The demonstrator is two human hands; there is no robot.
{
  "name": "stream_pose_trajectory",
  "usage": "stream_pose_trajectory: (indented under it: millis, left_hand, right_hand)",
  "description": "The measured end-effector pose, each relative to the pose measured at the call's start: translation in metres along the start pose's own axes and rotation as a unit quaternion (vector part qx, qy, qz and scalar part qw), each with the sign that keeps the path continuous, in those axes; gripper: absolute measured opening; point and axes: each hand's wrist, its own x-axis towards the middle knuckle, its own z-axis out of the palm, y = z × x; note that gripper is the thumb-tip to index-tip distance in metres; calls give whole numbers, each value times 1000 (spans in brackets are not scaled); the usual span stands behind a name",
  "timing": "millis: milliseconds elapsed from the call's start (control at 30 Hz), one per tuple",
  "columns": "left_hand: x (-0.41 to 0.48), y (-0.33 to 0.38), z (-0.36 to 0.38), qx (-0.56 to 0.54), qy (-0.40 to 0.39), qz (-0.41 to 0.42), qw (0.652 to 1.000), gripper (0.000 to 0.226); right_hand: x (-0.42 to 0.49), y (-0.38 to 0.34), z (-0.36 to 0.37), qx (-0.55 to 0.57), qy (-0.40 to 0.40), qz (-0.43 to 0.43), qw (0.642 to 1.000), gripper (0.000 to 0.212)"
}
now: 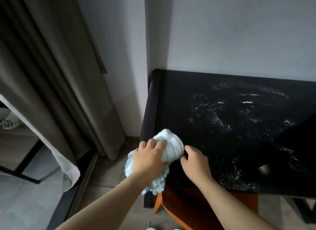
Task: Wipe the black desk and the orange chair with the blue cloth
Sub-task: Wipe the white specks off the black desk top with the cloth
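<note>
Black worktop (222, 144) fills the right of the frame, pushed against a pale wall (239, 33), and its dark surface is flecked with white specks and smears. At its lower left corner sits the blue cloth (172, 145). It is pale blue and fluffy, with darker blue stripes across the bunched upper part and a ragged tail hanging off the worktop's edge toward the floor (111, 175). My left hand (148, 158) lies over the bundle, its fingers (153, 142) curled down and clamped on it. My right hand (195, 161) rests on the worktop just right of the cloth, fingers bent, the index touching the cloth's edge. Whether they pinch the cloth I cannot tell. Under my forearms, at the bottom centre, the orange chair (158, 202) sits partly beneath the worktop, its seat in shadow. Grey-brown curtain (68, 75) hangs down the left of the frame.
</note>
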Motion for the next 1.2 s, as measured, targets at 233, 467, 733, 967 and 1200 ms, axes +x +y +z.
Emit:
stream_pose_trajectory:
  millis: [233, 467, 733, 967, 1200]
  left_hand:
    - [48, -6, 0, -4, 10, -89, 996, 57]
    - [116, -6, 3, -25, 11, -138, 990, 47]
    - [177, -6, 0, -59, 27, -199, 978, 43]
    - [147, -59, -8, -330, 16, -380, 864, 50]
    - [32, -66, 5, -336, 16, -417, 844, 36]
  right_hand:
    - [34, -18, 6, -84, -23, -55, 995, 21]
    - [76, -40, 10, -208, -63, -52, 975, 28]
    - [83, -39, 18, -272, -92, -92, 954, 40]
    - [76, -30, 12, -292, -93, -130, 943, 50]
    - [77, -26, 8, -303, -116, -130, 937, 53]
